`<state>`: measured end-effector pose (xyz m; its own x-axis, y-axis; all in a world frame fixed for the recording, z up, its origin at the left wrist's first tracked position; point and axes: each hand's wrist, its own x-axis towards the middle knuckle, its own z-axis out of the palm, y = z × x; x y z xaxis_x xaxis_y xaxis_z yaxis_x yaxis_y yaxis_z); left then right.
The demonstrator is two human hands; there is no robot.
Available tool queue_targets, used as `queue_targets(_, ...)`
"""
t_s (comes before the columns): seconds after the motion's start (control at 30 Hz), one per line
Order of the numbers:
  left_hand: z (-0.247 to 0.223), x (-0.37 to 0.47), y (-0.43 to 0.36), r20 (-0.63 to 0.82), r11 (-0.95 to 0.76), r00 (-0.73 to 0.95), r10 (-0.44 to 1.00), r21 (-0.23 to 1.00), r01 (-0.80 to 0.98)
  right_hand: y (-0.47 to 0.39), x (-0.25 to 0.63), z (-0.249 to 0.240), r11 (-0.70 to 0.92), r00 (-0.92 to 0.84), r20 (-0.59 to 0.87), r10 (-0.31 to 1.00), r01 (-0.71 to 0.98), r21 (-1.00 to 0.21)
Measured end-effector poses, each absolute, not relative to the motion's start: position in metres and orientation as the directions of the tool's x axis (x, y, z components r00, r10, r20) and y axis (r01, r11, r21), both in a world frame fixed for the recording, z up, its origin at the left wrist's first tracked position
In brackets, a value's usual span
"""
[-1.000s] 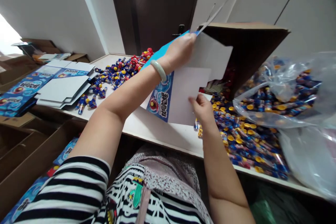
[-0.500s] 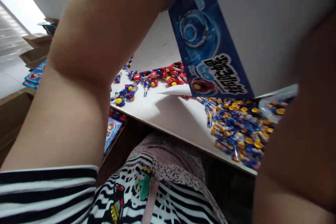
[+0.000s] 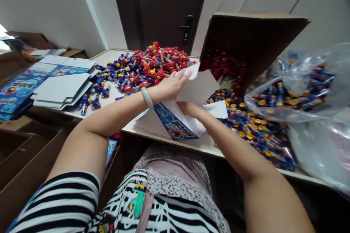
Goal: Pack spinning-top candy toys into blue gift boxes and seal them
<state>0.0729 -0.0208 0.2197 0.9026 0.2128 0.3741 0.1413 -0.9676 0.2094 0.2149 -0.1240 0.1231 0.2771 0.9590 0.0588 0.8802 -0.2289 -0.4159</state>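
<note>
A blue printed cardboard box (image 3: 179,127), white inside with its flaps standing up, rests tilted on the white table in front of me. My left hand (image 3: 172,85), with a pale bangle on the wrist, is closed on the box's raised flap at the far left side. Into the open box reaches my right hand (image 3: 189,109); its fingers are mostly hidden by blur and the box walls. Behind the box lies a pile of red and blue toy-like candy pieces (image 3: 153,63). Blue tubes with yellow caps (image 3: 254,134) are heaped to the right.
Flat white-and-blue cartons (image 3: 60,89) are stacked at the table's left end. A large brown carton (image 3: 254,40) lies open at the back right, with red pieces inside. Clear plastic bags (image 3: 303,91) sit at the right. Brown cartons (image 3: 35,153) stand lower left.
The box has come down from close before the camera onto the table. Both arms have lowered and reached forward, and the view has tilted up to show the door and the far side.
</note>
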Motion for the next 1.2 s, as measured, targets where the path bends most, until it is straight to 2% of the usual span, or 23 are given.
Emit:
queue_targets(0.07, 0.203, 0.079, -0.028, 0.191, -0.987, 0.969, 0.159, 0.010, 0.160, -0.124, 0.208, 0.114, -0.248, 0.295, 0.053, 0.954, 0.876, -0.414)
queue_targets(0.13, 0.196, 0.082, -0.023, 0.038, -0.985, 0.988, 0.149, -0.083, 0.152, -0.132, 0.197, 0.114, -0.268, 0.320, 0.063, 0.945, 0.872, -0.409)
queue_targets(0.2, 0.195, 0.080, -0.007, -0.065, -0.994, 0.993, 0.102, -0.049, 0.099, -0.150, 0.187, 0.117, -0.269, 0.331, 0.095, 0.939, 0.877, -0.397)
queue_targets(0.27, 0.196, 0.076, 0.015, -0.095, -0.996, 0.994, 0.058, 0.055, 0.064, -0.181, 0.184, 0.114, -0.167, 0.295, 0.295, 0.909, 0.905, -0.391)
queue_targets(0.3, 0.196, 0.072, 0.025, -0.069, -0.991, 0.995, 0.068, 0.111, 0.075, -0.199, 0.187, 0.109, -0.095, 0.285, 0.464, 0.839, 0.916, -0.389)
queue_targets(0.33, 0.195, 0.069, 0.034, -0.015, -0.980, 0.994, 0.104, 0.167, 0.105, -0.216, 0.195, 0.101, -0.026, 0.302, 0.657, 0.691, 0.918, -0.395)
queue_targets(0.37, 0.193, 0.065, 0.041, 0.048, -0.961, 0.985, 0.165, 0.233, 0.149, -0.231, 0.205, 0.092, 0.010, 0.373, 0.795, 0.478, 0.903, -0.430)
queue_targets(0.4, 0.189, 0.063, 0.047, 0.102, -0.930, 0.966, 0.239, 0.310, 0.197, -0.242, 0.219, 0.082, 0.017, 0.492, 0.838, 0.234, 0.860, -0.510)
queue_targets(0.43, 0.186, 0.061, 0.050, 0.126, -0.888, 0.943, 0.310, 0.392, 0.240, -0.248, 0.234, 0.072, 0.045, 0.600, 0.796, 0.078, 0.796, -0.604)
queue_targets(0.47, 0.182, 0.059, 0.052, 0.117, -0.840, 0.923, 0.368, 0.467, 0.276, -0.249, 0.248, 0.063, 0.100, 0.672, 0.738, 0.065, 0.731, -0.675)
queue_targets(0.5, 0.179, 0.060, 0.052, 0.087, -0.793, 0.909, 0.408, 0.526, 0.306, -0.245, 0.260, 0.056, 0.138, 0.720, 0.687, 0.104, 0.673, -0.727)
queue_targets(0.53, 0.176, 0.061, 0.052, 0.052, -0.758, 0.902, 0.429, 0.564, 0.328, -0.237, 0.269, 0.051, 0.164, 0.723, 0.659, 0.209, 0.638, -0.752)
queue_targets(0.6, 0.174, 0.066, 0.051, 0.014, -0.740, 0.901, 0.434, 0.577, 0.347, -0.213, 0.273, 0.049, 0.161, 0.596, 0.638, 0.488, 0.657, -0.737)
queue_targets(0.7, 0.175, 0.077, 0.050, 0.030, -0.801, 0.916, 0.401, 0.496, 0.334, -0.177, 0.250, 0.058, 0.027, 0.316, 0.460, 0.830, 0.801, -0.598)
queue_targets(0.77, 0.176, 0.080, 0.050, 0.032, -0.842, 0.920, 0.392, 0.416, 0.344, -0.162, 0.227, 0.062, -0.113, 0.277, 0.279, 0.919, 0.866, -0.488)
queue_targets(0.83, 0.175, 0.079, 0.052, 0.024, -0.856, 0.918, 0.397, 0.369, 0.361, -0.157, 0.213, 0.061, -0.190, 0.318, 0.219, 0.922, 0.866, -0.462)
queue_targets(0.9, 0.175, 0.073, 0.054, 0.008, -0.842, 0.915, 0.403, 0.395, 0.367, -0.159, 0.217, 0.061, -0.110, 0.337, 0.296, 0.894, 0.805, -0.584)
queue_targets(0.93, 0.174, 0.069, 0.055, -0.003, -0.828, 0.918, 0.397, 0.429, 0.360, -0.161, 0.227, 0.063, -0.026, 0.381, 0.388, 0.839, 0.740, -0.672)
queue_targets(1.0, 0.174, 0.063, 0.057, -0.019, -0.795, 0.928, 0.373, 0.508, 0.330, -0.160, 0.263, 0.077, 0.184, 0.597, 0.572, 0.563, 0.583, -0.791)
queue_targets(1.07, 0.174, 0.060, 0.057, 0.004, -0.769, 0.935, 0.356, 0.570, 0.290, -0.153, 0.309, 0.102, 0.339, 0.823, 0.551, 0.136, 0.484, -0.807)
queue_targets(1.1, 0.175, 0.060, 0.057, 0.031, -0.760, 0.935, 0.353, 0.592, 0.267, -0.146, 0.330, 0.116, 0.380, 0.870, 0.485, 0.088, 0.421, -0.824)
queue_targets(1.13, 0.175, 0.061, 0.056, 0.055, -0.752, 0.934, 0.353, 0.611, 0.248, -0.139, 0.345, 0.129, 0.372, 0.885, 0.414, 0.214, 0.318, -0.872)
queue_targets(1.2, 0.175, 0.064, 0.054, 0.078, -0.726, 0.927, 0.368, 0.647, 0.233, -0.124, 0.352, 0.145, 0.224, 0.698, 0.316, 0.642, 0.224, -0.949)
